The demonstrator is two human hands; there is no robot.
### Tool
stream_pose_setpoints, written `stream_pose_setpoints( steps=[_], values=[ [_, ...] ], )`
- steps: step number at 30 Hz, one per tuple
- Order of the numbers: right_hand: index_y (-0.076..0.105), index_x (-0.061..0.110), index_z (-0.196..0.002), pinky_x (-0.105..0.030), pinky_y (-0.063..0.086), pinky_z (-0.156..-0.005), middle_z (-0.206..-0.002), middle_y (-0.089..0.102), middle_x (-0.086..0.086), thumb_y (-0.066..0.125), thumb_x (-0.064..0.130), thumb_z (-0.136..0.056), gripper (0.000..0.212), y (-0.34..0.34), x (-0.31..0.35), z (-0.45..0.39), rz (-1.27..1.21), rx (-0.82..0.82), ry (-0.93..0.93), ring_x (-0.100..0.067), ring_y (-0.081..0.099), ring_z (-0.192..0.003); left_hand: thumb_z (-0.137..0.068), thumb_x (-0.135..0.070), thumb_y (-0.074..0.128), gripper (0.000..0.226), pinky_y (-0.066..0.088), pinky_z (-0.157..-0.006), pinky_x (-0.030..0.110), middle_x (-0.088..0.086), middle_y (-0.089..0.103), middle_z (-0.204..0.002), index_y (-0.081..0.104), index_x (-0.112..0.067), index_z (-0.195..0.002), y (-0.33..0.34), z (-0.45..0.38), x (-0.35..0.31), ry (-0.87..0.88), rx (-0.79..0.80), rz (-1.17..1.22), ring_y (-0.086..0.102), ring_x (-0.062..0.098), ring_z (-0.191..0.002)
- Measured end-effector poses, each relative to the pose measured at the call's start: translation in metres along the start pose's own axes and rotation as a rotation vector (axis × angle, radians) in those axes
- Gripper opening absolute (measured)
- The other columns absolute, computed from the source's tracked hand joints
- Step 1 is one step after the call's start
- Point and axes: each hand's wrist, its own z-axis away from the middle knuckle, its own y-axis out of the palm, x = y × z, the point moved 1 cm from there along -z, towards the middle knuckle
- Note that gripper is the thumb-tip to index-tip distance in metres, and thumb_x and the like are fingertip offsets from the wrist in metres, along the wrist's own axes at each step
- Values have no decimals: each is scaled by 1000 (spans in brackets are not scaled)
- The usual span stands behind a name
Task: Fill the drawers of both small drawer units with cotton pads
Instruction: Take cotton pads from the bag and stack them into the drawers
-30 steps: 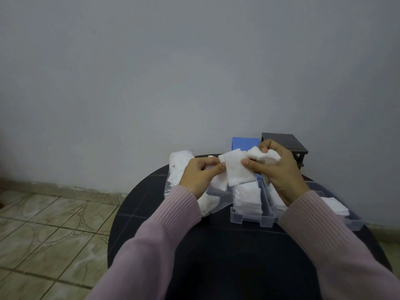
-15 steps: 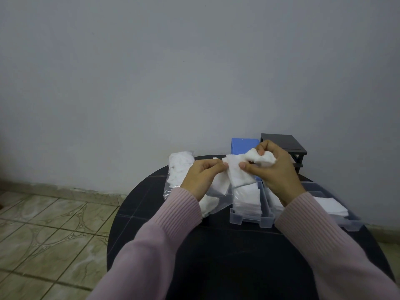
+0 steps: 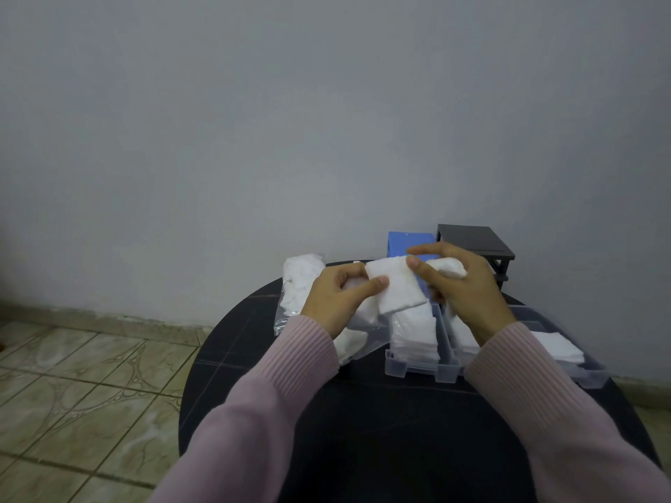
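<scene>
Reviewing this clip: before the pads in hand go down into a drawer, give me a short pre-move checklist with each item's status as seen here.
1. Pads secured: ok. The left hand and right hand both pinch the cotton pads above the table.
2. Target drawer open: ok. The clear drawer lies pulled out, directly below the pads.
3. Room in that drawer: cannot tell. A stack of pads already fills much of it.
4. Second drawer reachable: ok, open at the right, partly filled.
5. Supply left: ok. The plastic bag holds more pads.
6. Blue unit and dark unit ready for drawers: cannot tell, fronts hidden.
</scene>
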Motion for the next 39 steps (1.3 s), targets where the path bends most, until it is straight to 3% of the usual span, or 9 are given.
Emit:
stream_pose_setpoints(
  steps=[3, 7, 13, 21, 25, 27, 32, 36, 39],
  values=[
    [70, 8, -81, -19, 38, -47, -61, 52, 0, 68, 49, -64, 45, 1, 1, 0, 7, 97, 127, -8, 43, -50, -85, -14, 66, 8, 52, -90, 42, 13, 71, -95, 70, -20, -81, 0, 1, -1, 9, 0, -7, 66, 29, -94],
    [59, -17, -94, -16, 34, -45, -59, 46, -3, 68, 24, -82, 43, 4, -6, 1, 51, 236, 220, -7, 39, -46, -84, -13, 66, 5, 51, -92, 44, 16, 71, -98, 71, -14, -84, 0, -1, 2, 9, -1, -12, 66, 32, -97],
    [63, 5, -80, -17, 33, -44, -59, 46, -1, 63, 12, -85, 9, -1, -4, -1, -73, 199, 253, -6, 38, -45, -85, -8, 64, 18, 47, -84, 21, -8, 65, -85, 64, -21, -73, -3, -3, 5, 36, -63, -1, 60, 12, -88],
    [50, 17, -66, -16, 25, -40, -55, 41, 5, 65, 17, -84, 23, -1, -6, -2, -299, 160, 335, -7, 30, -45, -85, 17, 39, 50, 54, -81, 26, -3, 63, -102, 62, -26, -93, -3, -3, 6, 89, -28, -21, 60, 15, -93],
    [61, 11, -87, -15, 25, -39, -51, 45, 9, 68, 22, -81, 15, 12, -11, 5, -260, 162, 351, -5, 29, -45, -89, 17, 36, 44, 53, -65, 16, -4, 61, -95, 56, -21, -100, 5, 0, 1, 68, 4, 98, 61, 0, -78],
    [63, 10, -86, -14, 27, -38, -48, 48, 11, 68, 22, -81, 14, 16, -12, 6, -253, 126, 357, -3, 32, -41, -88, 16, 33, 46, 51, -61, 14, -5, 62, -91, 57, -19, -103, 7, 0, 1, 19, 20, 157, 62, 0, -75],
    [68, 10, -87, -13, 30, -39, -47, 52, 13, 71, 21, -80, 13, 19, -12, 7, -195, 65, 333, 0, 37, -38, -78, 0, 34, 46, 49, -81, 34, 6, 60, -94, 61, -10, -112, 7, -2, -6, -95, 28, 283, 56, 17, -86],
    [68, 13, -81, -15, 32, -44, -51, 54, 11, 73, 23, -78, 11, 18, -11, 8, -127, 65, 308, -4, 38, -45, -95, -11, 38, 30, 50, -62, 21, -1, 65, -88, 66, -19, -97, 8, -2, -6, -80, 33, 304, 61, 11, -78],
    [68, 15, -75, -16, 32, -44, -49, 54, 12, 73, 22, -78, 9, 19, -10, 8, -101, 63, 280, -5, 39, -46, -96, -9, 45, 21, 52, -58, 17, -3, 66, -87, 64, -17, -103, 9, 0, -1, -13, 31, 260, 65, 3, -72]
  ],
)
